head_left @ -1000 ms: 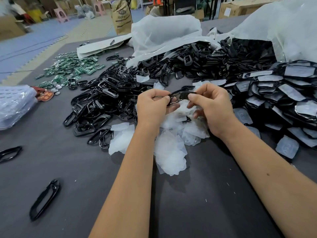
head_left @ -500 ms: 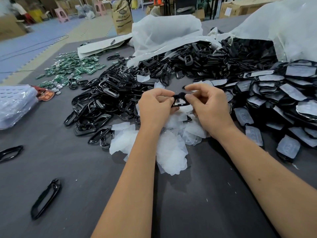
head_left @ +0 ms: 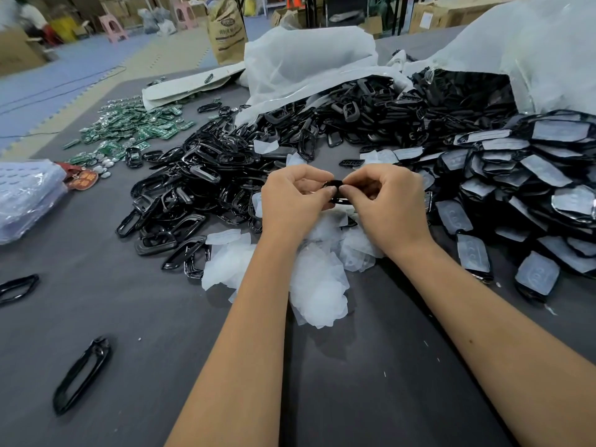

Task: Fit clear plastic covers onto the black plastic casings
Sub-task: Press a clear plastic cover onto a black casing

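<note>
My left hand (head_left: 292, 201) and my right hand (head_left: 387, 204) meet at the table's middle and both pinch one black casing (head_left: 337, 183), mostly hidden by the fingers. Whether a clear cover sits on it I cannot tell. Below the hands lies a heap of clear plastic covers (head_left: 317, 285). A large pile of bare black casings (head_left: 200, 185) spreads to the left and behind. To the right lies a pile of casings with covers fitted (head_left: 529, 188).
Green circuit boards (head_left: 129, 130) lie at the back left. White plastic bags (head_left: 306, 62) spill casings at the back. A clear bag (head_left: 25, 195) sits at the left edge. Two loose black frames (head_left: 80, 375) (head_left: 16, 287) lie on the grey table (head_left: 371, 382) at the front left.
My hands have drawn closer together, fingers now closing over the casing from both sides. The casing, earlier visible between them, is now nearly covered.
</note>
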Tool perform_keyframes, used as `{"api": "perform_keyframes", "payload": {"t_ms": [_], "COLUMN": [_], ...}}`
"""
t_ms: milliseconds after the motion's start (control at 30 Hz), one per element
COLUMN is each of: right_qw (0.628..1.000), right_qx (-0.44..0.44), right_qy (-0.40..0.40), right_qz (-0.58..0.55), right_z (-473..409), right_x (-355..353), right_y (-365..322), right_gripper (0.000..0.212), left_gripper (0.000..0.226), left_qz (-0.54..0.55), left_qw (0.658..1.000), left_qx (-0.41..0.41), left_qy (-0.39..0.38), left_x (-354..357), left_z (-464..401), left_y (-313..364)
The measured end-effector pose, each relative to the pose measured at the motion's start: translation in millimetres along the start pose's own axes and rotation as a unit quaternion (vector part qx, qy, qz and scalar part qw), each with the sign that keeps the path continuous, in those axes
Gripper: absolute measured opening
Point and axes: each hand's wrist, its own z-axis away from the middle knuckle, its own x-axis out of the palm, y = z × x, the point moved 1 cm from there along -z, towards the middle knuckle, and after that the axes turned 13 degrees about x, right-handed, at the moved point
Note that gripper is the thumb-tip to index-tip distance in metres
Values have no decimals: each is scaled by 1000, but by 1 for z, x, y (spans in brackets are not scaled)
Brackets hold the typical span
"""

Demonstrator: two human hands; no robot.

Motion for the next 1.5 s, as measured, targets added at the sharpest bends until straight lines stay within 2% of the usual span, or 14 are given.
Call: {"api": "perform_keyframes", "payload": {"t_ms": [67, 233, 367, 467, 700, 833, 933, 1100, 1233, 1367, 1433, 1500], "right_qw": [1000, 994, 974, 976, 980, 974, 970, 980, 997, 984, 980, 983], "right_qx": [17, 95, 154, 147, 137, 145, 146, 131, 78, 21, 22, 43], "right_qy": [3, 24, -65, -60, -56, -77, -85, -56, -16, -110, -137, -148], "right_qz": [-14, -50, -156, -147, -132, -159, -173, -138, -19, 138, 144, 100], "right_z": [-1, -6, -9, -8, -6, -6, -6, -5, -6, -2, -2, -3], "right_x": [0, -2, -4, -2, -1, 0, 0, -1, 0, 6, 4, 1], "right_y": [2, 10, 13, 13, 10, 10, 11, 9, 8, 1, 0, 1], "right_gripper": [5, 32, 18, 19, 27, 17, 17, 17, 20, 27, 25, 16], "left_gripper": [16, 17, 17, 16, 19, 21, 21, 23, 24, 22, 20, 18], "left_qz": [11, 85, 140, 92, 8, -17, -31, -34, -2, 41, 74, 90], "left_qw": [1000, 996, 990, 996, 999, 998, 998, 997, 997, 988, 984, 982], "left_qx": [-3, -18, -21, 6, 42, 48, 52, 69, 72, 47, 25, 11], "left_qy": [2, 4, 7, -7, 19, 32, 11, -16, 40, 142, 160, 167], "left_x": [0, 0, -2, -2, -2, -2, -5, -6, -9, -18, -20, -20], "left_z": [1, 1, 0, -1, -1, -1, -1, -3, -5, -8, -8, -8], "left_y": [0, 1, 1, 1, 3, 2, 0, 0, 2, -2, -3, -2]}}
